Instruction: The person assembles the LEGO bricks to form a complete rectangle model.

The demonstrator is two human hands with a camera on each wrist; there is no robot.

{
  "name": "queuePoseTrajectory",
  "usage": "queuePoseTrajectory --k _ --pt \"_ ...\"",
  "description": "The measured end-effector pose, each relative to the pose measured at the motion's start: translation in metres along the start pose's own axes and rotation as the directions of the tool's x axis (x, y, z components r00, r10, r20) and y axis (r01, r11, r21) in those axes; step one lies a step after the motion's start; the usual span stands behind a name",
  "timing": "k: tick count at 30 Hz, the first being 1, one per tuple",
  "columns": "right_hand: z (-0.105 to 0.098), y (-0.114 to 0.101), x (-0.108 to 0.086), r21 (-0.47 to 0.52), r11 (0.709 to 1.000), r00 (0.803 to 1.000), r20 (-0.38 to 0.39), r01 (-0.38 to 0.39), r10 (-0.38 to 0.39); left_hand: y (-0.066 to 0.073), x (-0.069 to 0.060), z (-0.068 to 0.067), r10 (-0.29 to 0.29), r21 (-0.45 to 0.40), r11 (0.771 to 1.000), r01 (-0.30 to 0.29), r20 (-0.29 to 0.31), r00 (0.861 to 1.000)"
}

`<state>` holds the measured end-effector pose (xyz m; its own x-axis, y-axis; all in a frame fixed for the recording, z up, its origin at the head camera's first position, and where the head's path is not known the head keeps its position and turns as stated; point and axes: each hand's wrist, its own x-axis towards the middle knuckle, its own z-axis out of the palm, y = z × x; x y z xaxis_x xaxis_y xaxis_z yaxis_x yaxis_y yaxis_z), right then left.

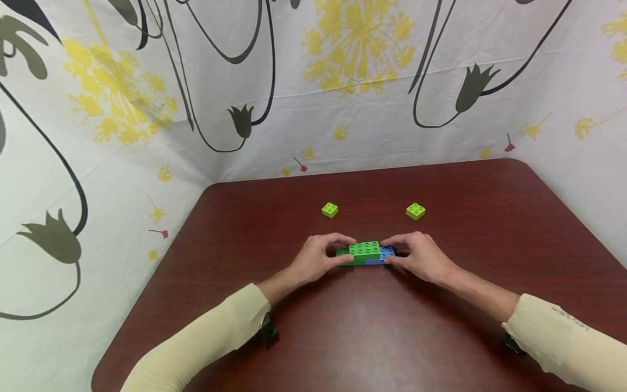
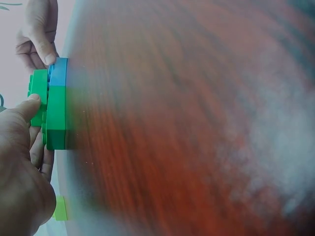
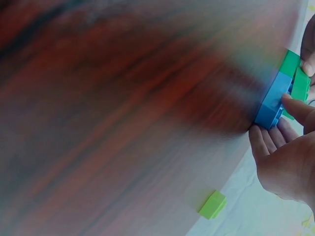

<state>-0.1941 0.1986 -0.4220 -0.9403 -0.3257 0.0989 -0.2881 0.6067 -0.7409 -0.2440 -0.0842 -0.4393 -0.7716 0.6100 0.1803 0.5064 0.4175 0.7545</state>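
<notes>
Plainly, the left hand [image 1: 313, 258], with a lime brick [image 1: 330, 210] lying beyond it, pinches the left end of the upper green brick [image 1: 364, 250], which bridges the lower green brick [image 2: 56, 118] and blue brick [image 2: 58, 73] between both hands. These look light, stiff and slightly slick, best held across their long sides. A second lime brick [image 1: 416, 211] lies beyond the right hand [image 1: 426, 258], which pinches the blue brick.

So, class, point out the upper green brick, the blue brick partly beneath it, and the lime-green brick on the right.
Upper green eight-stud brick [image 1: 364, 249]: head view, on its studded top.
Blue brick [image 3: 273, 101]: right wrist view, on its smooth side.
Right lime-green four-stud brick [image 1: 415, 211]: head view, on its studded top.
</notes>
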Motion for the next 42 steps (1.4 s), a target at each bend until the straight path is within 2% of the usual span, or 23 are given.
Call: queuePoseTrajectory --k 10,21,25,32,42 --pt "0.0005 -0.0014 0.0002 -0.010 1.000 1.000 -0.004 0.019 -0.019 -0.0042 0.0003 0.0017 0.000 -0.014 1.000 0.000 -0.004 1.000" --pt "0.0041 -0.0048 0.0017 -0.034 0.994 0.992 -0.060 0.108 -0.110 -0.0037 0.0003 0.0043 -0.020 -0.029 0.999 0.020 -0.006 1.000" --pt "0.0058 -0.0057 0.0033 -0.009 0.992 0.990 -0.063 0.127 -0.127 -0.0039 0.0004 0.0041 -0.015 -0.034 0.999 0.015 -0.010 1.000" --pt "0.0081 -0.0060 0.0052 0.000 0.992 0.990 -0.068 0.124 -0.124 -0.0030 -0.0008 0.0030 -0.029 -0.043 0.999 0.029 -0.013 0.999" --pt "0.0074 -0.0085 0.0048 -0.003 0.991 0.988 -0.078 0.134 -0.134 -0.0035 -0.0008 0.0028 -0.020 -0.042 0.999 0.019 -0.014 1.000"
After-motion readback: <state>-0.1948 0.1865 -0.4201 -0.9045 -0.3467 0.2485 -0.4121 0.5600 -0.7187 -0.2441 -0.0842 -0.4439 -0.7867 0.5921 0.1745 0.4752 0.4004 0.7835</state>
